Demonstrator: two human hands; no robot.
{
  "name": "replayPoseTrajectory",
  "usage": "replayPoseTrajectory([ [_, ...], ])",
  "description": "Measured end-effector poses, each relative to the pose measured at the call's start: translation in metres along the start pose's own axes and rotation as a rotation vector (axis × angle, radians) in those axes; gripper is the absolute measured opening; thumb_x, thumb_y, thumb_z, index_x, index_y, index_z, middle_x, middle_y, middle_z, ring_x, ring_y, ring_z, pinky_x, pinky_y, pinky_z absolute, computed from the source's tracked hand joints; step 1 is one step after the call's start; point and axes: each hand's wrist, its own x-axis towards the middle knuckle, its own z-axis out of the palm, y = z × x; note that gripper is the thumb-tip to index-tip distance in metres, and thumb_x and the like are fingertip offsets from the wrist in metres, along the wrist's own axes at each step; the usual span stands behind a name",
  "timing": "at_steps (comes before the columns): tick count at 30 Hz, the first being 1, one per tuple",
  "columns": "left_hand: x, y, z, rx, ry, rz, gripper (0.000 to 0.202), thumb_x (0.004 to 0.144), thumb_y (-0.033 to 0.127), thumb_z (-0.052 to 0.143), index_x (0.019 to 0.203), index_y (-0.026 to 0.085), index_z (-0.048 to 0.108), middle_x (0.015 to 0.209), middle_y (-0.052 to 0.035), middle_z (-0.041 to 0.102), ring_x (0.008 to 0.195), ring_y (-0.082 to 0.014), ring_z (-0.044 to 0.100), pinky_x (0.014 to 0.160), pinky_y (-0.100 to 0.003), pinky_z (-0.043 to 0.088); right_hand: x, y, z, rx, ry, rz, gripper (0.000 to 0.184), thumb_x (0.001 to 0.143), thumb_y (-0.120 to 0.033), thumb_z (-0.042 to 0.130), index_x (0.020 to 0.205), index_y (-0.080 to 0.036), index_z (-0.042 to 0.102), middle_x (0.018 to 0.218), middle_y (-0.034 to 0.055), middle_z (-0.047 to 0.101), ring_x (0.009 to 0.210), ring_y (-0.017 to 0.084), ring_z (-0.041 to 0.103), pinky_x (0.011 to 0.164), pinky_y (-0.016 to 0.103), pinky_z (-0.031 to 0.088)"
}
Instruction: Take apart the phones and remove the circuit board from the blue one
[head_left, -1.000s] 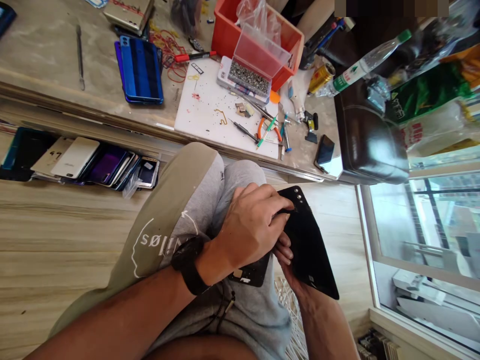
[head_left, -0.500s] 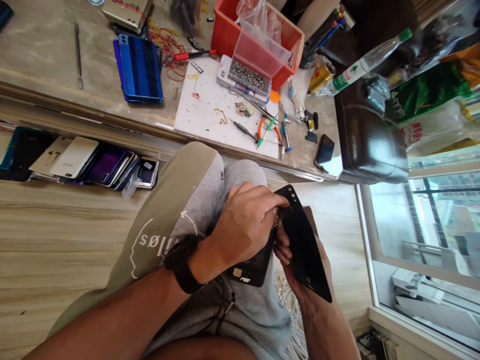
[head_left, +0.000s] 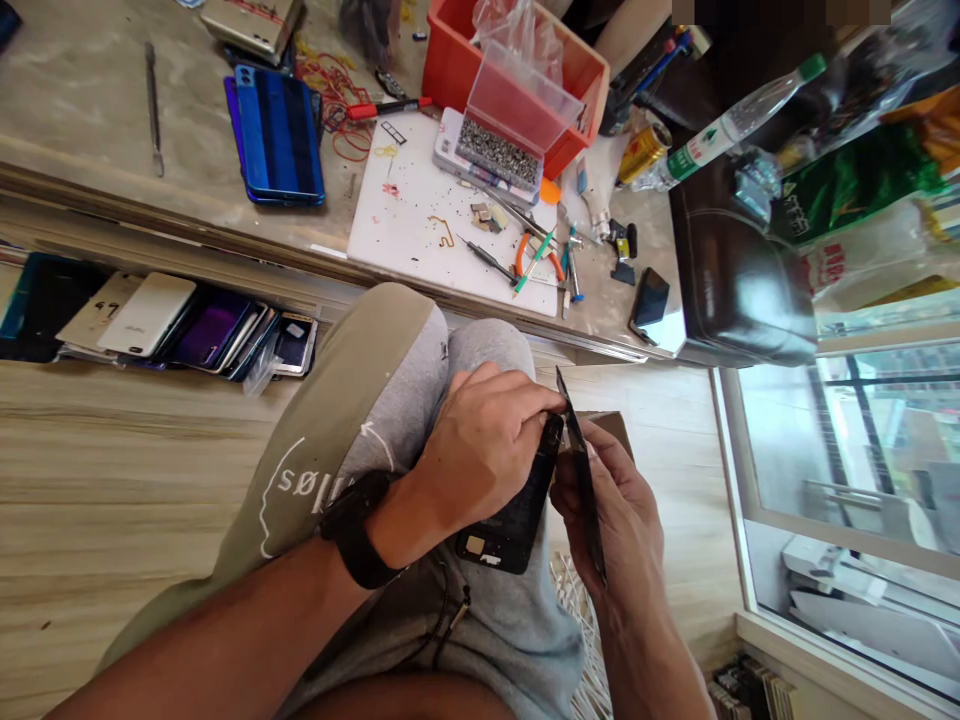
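Observation:
An opened black phone (head_left: 504, 530) lies on my lap, its battery side up and its upper part under my left hand. A thin black phone back cover (head_left: 589, 500) stands almost edge-on just right of it, apart from the phone along the lower part. My left hand (head_left: 484, 435) is closed, with its index fingertip at the cover's top edge; the thumb and curled fingers are hidden below. From the right, my right hand (head_left: 619, 500) grips the cover, fingers on both faces.
On the table, a white mat (head_left: 405, 225) carries pliers (head_left: 555, 265), a screwdriver (head_left: 491, 260) and an open screw box (head_left: 499, 155). Blue phones (head_left: 281, 135) lie left of it, near a metal pry tool (head_left: 154, 110). An open drawer (head_left: 225, 265) holds several phones.
The back cover has turned from showing its broad black face to almost edge-on. My right hand has rotated with it, and my left hand has shifted slightly left. The phone has stayed put.

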Motion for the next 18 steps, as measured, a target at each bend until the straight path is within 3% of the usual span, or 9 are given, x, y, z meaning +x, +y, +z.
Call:
replayPoseTrajectory([
  [18, 0.0022, 0.0015, -0.0009, -0.048, -0.005, -0.080, 0.020, 0.095, 0.013, 0.064, 0.101, 0.025, 0.080, 0.093, 0.0013, 0.083, 0.092, -0.0236, 0.068, 0.090, -0.042, 0.047, 0.0019, 0.0010, -0.0017, 0.009, 0.015, 0.014, 0.049, 0.068, -0.046, 0.095, 0.106, -0.022, 0.077, 0.063, -0.0052, 0.059, 0.049, 0.005, 0.042, 0.045, 0.014, 0.039],
])
